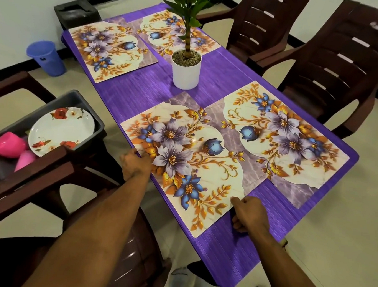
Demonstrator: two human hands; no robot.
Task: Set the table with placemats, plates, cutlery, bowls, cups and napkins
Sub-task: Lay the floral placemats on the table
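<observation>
Both hands on the nearest floral placemat [191, 164], a rectangular mat printed with purple and blue flowers and gold leaves, lying on the purple striped table [238, 249]. Left hand [136, 162] grasps the mat's left edge, fingers curled over it. Right hand [249, 213] pinches the mat's near right corner, thumb on top, fingers bent under (knuckles resting on the tabletop).

Just beyond the right hand, a second floral placemat [283, 141] lies flat, its inner edge touching or slightly overlapped by the held mat; cannot tell which. Well past both hands, two more mats: third floral placemat [110, 51] on the left side, fourth floral placemat [169, 32] at the far end.

Between the near and far pairs stands a white cylindrical pot [185, 71] with pebbles and a green leafy plant.

Left of the left hand, a dark grey plastic tub [74, 99] sits on a brown plastic chair [34, 176]. Inside: a white round plate with red flowers [62, 131] and two pink plastic cups [9, 145] lying on their sides.
</observation>
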